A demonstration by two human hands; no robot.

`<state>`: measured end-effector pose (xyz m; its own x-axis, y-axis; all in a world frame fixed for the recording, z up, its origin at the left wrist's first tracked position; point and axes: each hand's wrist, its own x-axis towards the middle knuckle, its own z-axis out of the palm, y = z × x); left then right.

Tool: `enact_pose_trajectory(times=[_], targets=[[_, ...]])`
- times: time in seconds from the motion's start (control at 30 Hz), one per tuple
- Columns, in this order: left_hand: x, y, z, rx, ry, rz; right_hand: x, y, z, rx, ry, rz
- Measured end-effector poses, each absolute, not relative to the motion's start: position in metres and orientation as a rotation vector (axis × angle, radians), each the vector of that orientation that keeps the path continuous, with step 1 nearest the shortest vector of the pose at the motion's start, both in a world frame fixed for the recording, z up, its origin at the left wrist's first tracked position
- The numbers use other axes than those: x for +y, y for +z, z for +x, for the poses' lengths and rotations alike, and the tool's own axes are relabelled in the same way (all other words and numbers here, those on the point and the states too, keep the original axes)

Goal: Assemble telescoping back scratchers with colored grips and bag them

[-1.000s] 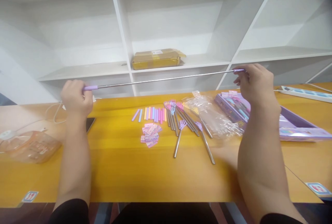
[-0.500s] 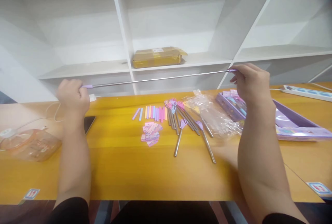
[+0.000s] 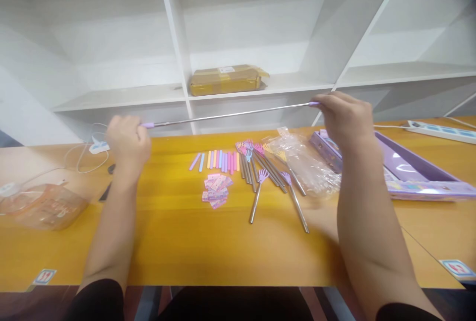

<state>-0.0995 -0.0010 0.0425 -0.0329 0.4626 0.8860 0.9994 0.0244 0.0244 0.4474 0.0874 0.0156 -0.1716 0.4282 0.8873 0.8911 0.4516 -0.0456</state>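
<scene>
Stretched between my hands is an extended telescopic back scratcher [image 3: 230, 114], a thin metal rod with purple ends, held level above the table. My left hand [image 3: 129, 143] is wrapped round its left purple end. My right hand [image 3: 344, 120] pinches the right purple end; the fingers hide most of that end. Below lie several collapsed back scratchers [image 3: 256, 197] with pink, purple, blue and yellow hand-shaped heads and metal rods. Left of them is a row of pastel tubes [image 3: 225, 162], with a pile of small pink cards [image 3: 216, 192] in front.
Crumpled clear plastic bags [image 3: 303, 167] lie beside a purple tray box [image 3: 427, 189] on the right. A power strip [image 3: 442, 132] sits behind it. On the left are an orange clear plastic container [image 3: 46, 207] and cables. A taped cardboard box [image 3: 226, 80] rests on the white shelf.
Both hands have come closer together, the left moving right and the right moving left. The rod between them is shorter.
</scene>
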Motion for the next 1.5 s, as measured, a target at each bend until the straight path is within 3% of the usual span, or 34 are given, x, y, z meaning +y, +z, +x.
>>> enact_pose_trajectory(times=[0.2, 0.37, 0.7, 1.5], targets=[[-0.012, 0.002, -0.001, -1.403, -1.000, -1.771, 0.038, -0.004, 0.324, -2.019, -0.757, -0.782], [-0.019, -0.010, 0.020, -1.428, -0.930, -1.893, 0.012, -0.034, 0.253, -2.120, -0.796, -0.753], [-0.022, -0.003, 0.020, -1.458, -0.871, -2.062, 0.016, -0.022, 0.275, -2.286, -0.666, -0.810], [-0.034, 0.008, 0.015, -1.409, -0.823, -2.091, 0.002, -0.008, 0.280, -2.317, -0.764, -0.617]])
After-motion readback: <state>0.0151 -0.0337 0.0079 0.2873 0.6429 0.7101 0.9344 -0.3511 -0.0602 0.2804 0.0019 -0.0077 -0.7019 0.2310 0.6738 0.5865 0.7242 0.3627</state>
